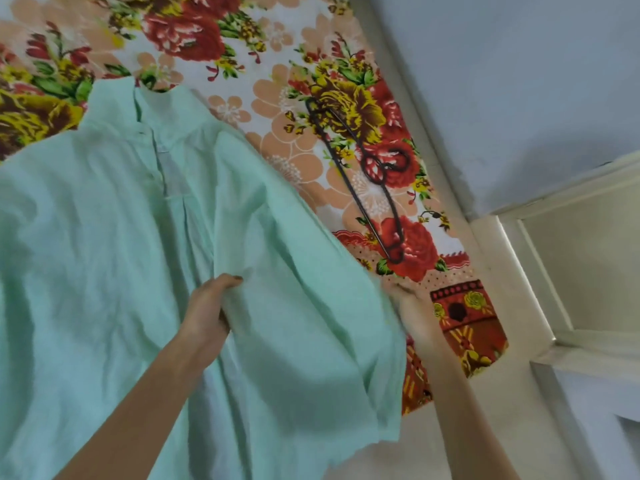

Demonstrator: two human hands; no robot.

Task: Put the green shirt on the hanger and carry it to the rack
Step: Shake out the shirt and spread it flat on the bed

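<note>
The pale green shirt (114, 244) lies spread over the flowered bed, collar towards the far side. My left hand (209, 308) pinches a fold of its cloth near the middle. My right hand (414, 306) holds the shirt's right edge, with its fingers partly hidden under the cloth. A thin dark wire hanger (360, 174) lies flat on the bedsheet to the right of the shirt, apart from both hands.
The bed carries a flowered sheet (277, 64) in red, yellow and peach. A pale wall (519, 81) runs along its right side. A cream door or cupboard frame (540, 289) stands at the right.
</note>
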